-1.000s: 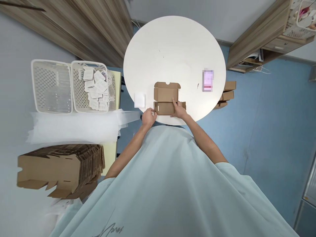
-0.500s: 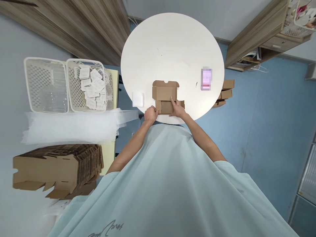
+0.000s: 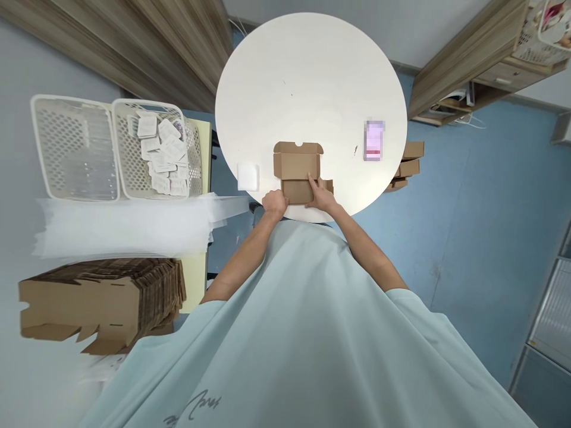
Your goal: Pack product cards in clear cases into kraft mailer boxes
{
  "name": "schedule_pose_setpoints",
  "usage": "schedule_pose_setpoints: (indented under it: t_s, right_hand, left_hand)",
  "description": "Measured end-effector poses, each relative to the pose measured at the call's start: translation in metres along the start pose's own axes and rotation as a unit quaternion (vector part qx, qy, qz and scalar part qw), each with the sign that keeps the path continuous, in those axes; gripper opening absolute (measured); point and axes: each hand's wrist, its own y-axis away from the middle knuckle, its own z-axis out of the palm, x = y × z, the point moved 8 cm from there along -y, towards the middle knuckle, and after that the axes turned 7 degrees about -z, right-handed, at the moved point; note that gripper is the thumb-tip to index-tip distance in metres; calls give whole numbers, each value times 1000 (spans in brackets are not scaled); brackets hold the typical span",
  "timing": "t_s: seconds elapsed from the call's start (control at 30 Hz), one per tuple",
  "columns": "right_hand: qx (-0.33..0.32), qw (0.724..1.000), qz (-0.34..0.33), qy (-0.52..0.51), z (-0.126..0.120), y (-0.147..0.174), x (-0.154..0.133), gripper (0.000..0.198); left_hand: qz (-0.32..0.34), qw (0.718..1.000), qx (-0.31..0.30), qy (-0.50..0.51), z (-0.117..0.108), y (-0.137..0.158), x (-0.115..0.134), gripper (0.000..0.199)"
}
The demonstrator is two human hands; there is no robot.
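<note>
A brown cardboard box [image 3: 300, 166] lies partly folded near the front edge of the round white table, its lid panel laid back away from me. My left hand [image 3: 275, 204] is closed on the box's left end, where the side flap is now folded up. My right hand [image 3: 321, 196] grips the right part of the box, one finger stretched along the lid crease and the others at the near wall. Beyond that hand a right side flap [image 3: 329, 186] still sticks outward. To the left of the box rests a small white square packet [image 3: 248, 177].
A phone-like blurred pink item [image 3: 373, 141] lies at the table's right. Left, a side table carries white baskets [image 3: 116, 148], one with white packets [image 3: 163, 154], white foam sheets [image 3: 125, 229] and stacked flat cardboard boxes [image 3: 84, 306]. Folded boxes [image 3: 410, 166] stand beyond the table's right edge.
The left side flap of the box has been folded from lying outward to upright, with my left hand moving slightly right. My right hand has stayed in place on the box.
</note>
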Motion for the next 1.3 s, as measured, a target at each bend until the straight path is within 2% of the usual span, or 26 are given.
schedule_pose_setpoints:
  t_s: [0.13, 0.3, 0.37, 0.43, 0.53, 0.57, 0.63, 0.73, 0.87, 1.07, 1.2, 1.3]
  right_hand:
    - [15, 1000, -9, 2, 0, -1, 2, 147]
    - [21, 1000, -14, 4, -3, 0, 2, 133]
    - [55, 998, -21, -11, -11, 7, 5, 117]
    - [122, 992, -18, -30, -25, 20, 15, 93]
    - [226, 972, 48, -48, -41, 46, 47, 64]
    - [237, 967, 80, -52, -42, 53, 59, 56]
    - [219, 965, 132, -64, -35, 59, 78, 40]
    - [172, 968, 157, -89, -21, 58, 86, 18]
    - [163, 972, 147, -87, -20, 57, 72, 17]
    - [127, 987, 92, -40, -22, 55, 28, 15]
    - [103, 993, 48, -11, -15, 49, 1, 22]
    - [111, 993, 48, -12, -15, 41, -2, 30]
  left_hand:
    - [-1, 1000, 0, -3, 0, -1, -1, 34]
    - [-3, 1000, 3, -4, 3, -5, -2, 31]
    - [-2, 1000, 4, -4, 3, -6, -2, 32]
    - [-1, 1000, 6, -4, 3, -6, -1, 34]
    - [-1, 1000, 6, 0, 3, -4, -1, 35]
    - [-1, 1000, 6, 1, 2, -4, -1, 35]
    - [0, 1000, 5, 2, 2, -3, -1, 36]
    - [2, 1000, 3, 2, 1, -1, 0, 37]
    - [0, 1000, -6, -2, 0, -1, 1, 37]
    - [2, 1000, -7, 0, -2, 0, 2, 37]
    - [3, 1000, -7, -1, -1, 0, 2, 37]
    - [1, 1000, -6, -1, -1, -1, 2, 37]
